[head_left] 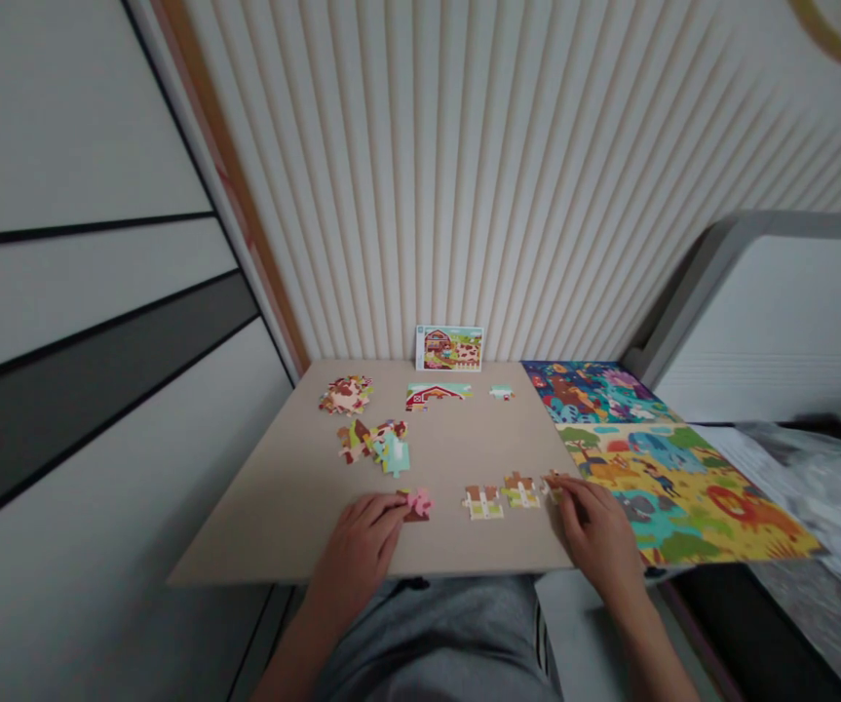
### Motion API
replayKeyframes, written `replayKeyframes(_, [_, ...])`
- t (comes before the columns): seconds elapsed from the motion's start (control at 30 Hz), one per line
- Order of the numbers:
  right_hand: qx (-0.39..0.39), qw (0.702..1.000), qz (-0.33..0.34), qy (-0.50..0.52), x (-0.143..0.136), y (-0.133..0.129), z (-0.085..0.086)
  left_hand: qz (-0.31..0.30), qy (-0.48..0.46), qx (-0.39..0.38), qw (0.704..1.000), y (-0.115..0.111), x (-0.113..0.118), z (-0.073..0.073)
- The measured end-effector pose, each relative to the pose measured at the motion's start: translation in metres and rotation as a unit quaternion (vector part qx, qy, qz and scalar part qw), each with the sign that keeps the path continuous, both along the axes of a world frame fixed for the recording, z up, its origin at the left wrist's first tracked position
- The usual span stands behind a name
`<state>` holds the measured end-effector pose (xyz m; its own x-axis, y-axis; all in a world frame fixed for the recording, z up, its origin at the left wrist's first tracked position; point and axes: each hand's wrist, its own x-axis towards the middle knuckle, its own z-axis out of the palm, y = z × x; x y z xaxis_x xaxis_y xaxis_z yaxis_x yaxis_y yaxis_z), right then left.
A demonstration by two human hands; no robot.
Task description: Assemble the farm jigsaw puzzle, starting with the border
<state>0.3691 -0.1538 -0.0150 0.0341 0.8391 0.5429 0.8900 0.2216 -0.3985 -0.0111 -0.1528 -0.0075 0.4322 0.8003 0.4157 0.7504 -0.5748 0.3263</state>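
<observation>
Pinching pink piece [418, 503], left hand [362, 546] fingers nearly closed — right hand [599, 531] curled on fence piece [553, 482].

A home room, likely a bedroom or playroom: a ribbed cream wall panel [508, 175], white cabinet doors [84, 292], a grey padded furniture edge [756, 234], and a beige board [281, 507] spread with children's jigsaw puzzle pieces [380, 444].

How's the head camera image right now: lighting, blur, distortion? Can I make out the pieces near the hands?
Head view: dim, even light, no glare on the board; wide-angle bending of wall slats; right edge smeared. The pink piece at the left hand and the fence pieces beside the right hand read by colour, fine print too soft.
</observation>
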Motion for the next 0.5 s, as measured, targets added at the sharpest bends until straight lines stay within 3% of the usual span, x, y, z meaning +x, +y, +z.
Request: replayKeyframes(0.5, [0.002,1.0,0.008,-0.003,-0.0006,-0.0006,0.0018,0.016,-0.003,-0.003,1.0,-0.0002,-0.0003,-0.0044])
